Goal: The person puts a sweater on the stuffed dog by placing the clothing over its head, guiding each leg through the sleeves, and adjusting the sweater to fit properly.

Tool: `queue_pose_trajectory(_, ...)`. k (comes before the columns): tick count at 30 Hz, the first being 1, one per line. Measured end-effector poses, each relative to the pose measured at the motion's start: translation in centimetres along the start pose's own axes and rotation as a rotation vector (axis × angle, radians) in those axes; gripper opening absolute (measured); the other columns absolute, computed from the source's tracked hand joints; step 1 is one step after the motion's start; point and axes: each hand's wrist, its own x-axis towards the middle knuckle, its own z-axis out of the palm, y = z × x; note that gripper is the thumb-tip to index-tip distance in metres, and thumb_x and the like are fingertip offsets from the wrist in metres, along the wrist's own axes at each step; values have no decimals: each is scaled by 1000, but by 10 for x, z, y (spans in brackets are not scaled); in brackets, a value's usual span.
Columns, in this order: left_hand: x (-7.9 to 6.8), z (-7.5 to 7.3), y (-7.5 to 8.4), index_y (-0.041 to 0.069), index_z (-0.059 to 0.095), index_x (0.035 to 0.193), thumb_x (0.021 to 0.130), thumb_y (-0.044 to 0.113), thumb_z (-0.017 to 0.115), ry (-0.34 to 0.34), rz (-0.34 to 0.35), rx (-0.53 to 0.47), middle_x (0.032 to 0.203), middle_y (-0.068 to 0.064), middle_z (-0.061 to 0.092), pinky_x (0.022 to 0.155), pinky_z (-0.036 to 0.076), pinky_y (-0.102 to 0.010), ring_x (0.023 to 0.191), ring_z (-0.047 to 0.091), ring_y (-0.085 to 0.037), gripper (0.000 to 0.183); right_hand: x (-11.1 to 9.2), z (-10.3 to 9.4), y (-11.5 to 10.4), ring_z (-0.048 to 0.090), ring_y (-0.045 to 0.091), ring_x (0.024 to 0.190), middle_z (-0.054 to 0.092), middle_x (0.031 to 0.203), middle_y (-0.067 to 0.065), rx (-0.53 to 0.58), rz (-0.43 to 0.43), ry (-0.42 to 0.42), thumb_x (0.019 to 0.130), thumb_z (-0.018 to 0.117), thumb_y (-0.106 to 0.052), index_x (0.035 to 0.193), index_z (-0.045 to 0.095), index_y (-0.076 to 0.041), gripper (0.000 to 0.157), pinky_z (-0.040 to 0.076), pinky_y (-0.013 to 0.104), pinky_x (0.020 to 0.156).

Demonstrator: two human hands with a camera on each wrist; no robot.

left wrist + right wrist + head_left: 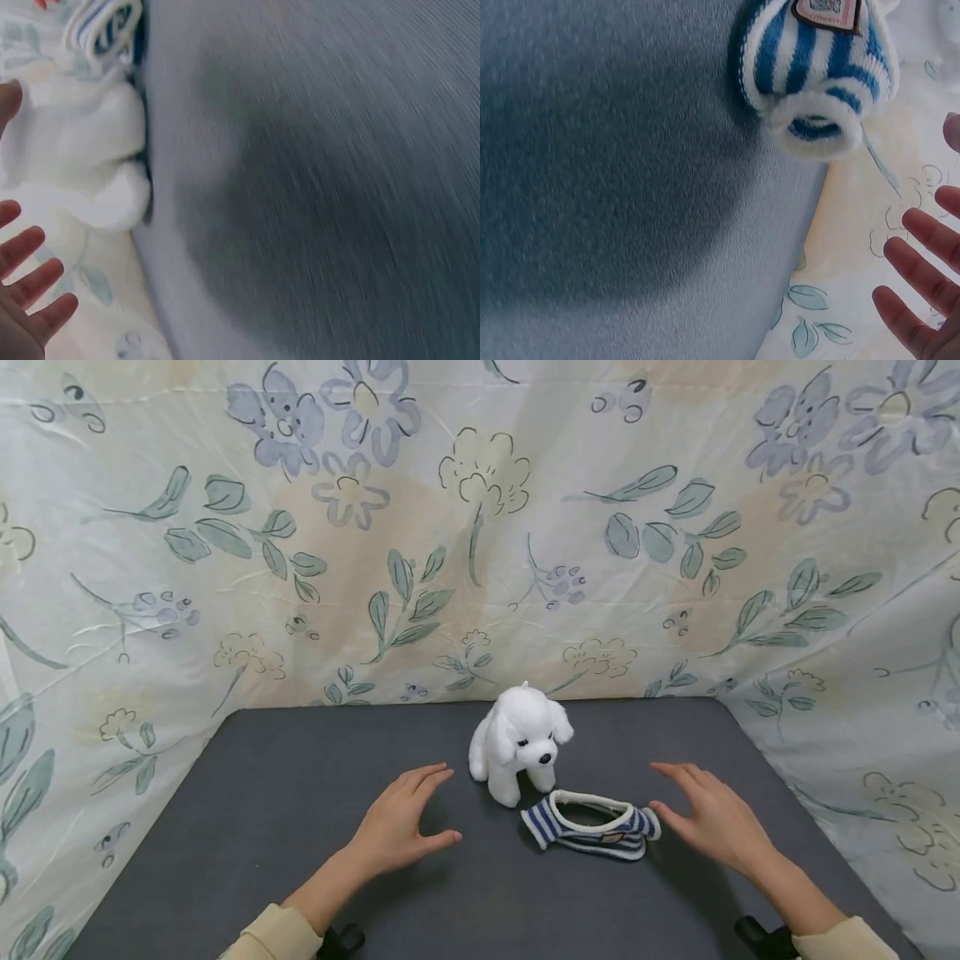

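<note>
A white plush dog [521,739] sits upright on the dark grey table, facing front and a little right. In front of it lies a small knitted sweater [596,839] with blue and white stripes and white trim, its wide opening facing up. My left hand [405,822] is held left of the dog with fingers spread, touching nothing. On the other side, my right hand [712,818] hovers just right of the sweater, thumb near its sleeve. The right wrist view shows a sleeve cuff [817,127] and a pink patch [829,13] on the knit.
The grey tabletop [262,827] reaches back to a hanging cloth [480,610] printed with flowers and leaves, which also runs along both sides. Dark straps [765,937] sit at the wrists below cream sleeves [277,935].
</note>
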Motion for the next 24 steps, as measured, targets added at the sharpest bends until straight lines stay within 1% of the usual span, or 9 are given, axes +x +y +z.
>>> queue_pose_trajectory(3, 6, 10, 9, 18, 44, 136, 72, 51, 72, -6, 12, -44, 137, 1, 44, 94, 41, -44, 124, 44, -20, 77, -2, 3, -3, 61, 27, 85, 62, 100, 7, 25, -7, 5, 71, 78, -24, 120, 57, -12, 54, 48, 41, 59)
queue_pose_trajectory(7, 12, 21, 21, 18, 44, 135, 74, 52, 69, -48, 15, -91, 136, 2, 45, 92, 43, -42, 123, 44, -18, 74, -4, 7, -7, 61, 21, 83, 62, 100, 3, 50, -11, 3, 72, 78, -23, 119, 58, -13, 52, 46, 33, 55)
queue_pose_trajectory(10, 17, 27, 29, 20, 45, 134, 76, 52, 68, -71, 17, -112, 133, 3, 46, 90, 45, -40, 119, 47, -16, 70, -5, 8, -10, 61, 19, 82, 62, 99, 1, 59, -8, 6, 72, 77, -22, 118, 59, -14, 50, 46, 31, 54)
queue_pose_trajectory(14, 25, 36, 37, 20, 48, 130, 78, 49, 67, -57, 18, -128, 128, 3, 50, 83, 47, -36, 110, 51, -14, 63, -8, 13, -15, 61, 18, 81, 61, 97, -3, 71, -11, -2, 71, 78, -21, 113, 62, -15, 45, 47, 30, 56)
queue_pose_trajectory(18, 33, 44, 44, 18, 52, 127, 79, 47, 68, -35, 12, -141, 124, 2, 53, 80, 48, -34, 107, 54, -14, 58, -11, 19, -18, 61, 16, 83, 62, 95, -4, 71, -12, -16, 69, 79, -22, 108, 64, -15, 42, 48, 32, 59)
queue_pose_trajectory(20, 38, 49, 48, 18, 53, 125, 79, 45, 68, -33, 2, -154, 123, 2, 55, 80, 49, -34, 107, 54, -14, 55, -13, 22, -19, 61, 15, 83, 62, 95, -4, 69, -6, -17, 69, 79, -23, 107, 65, -15, 41, 48, 32, 59)
queue_pose_trajectory(24, 47, 56, 56, 17, 57, 120, 78, 37, 71, -39, -23, -201, 117, 2, 59, 77, 49, -32, 101, 58, -15, 48, -14, 26, -19, 61, 15, 83, 62, 94, -4, 73, 0, -16, 69, 80, -23, 104, 66, -15, 39, 48, 32, 60)
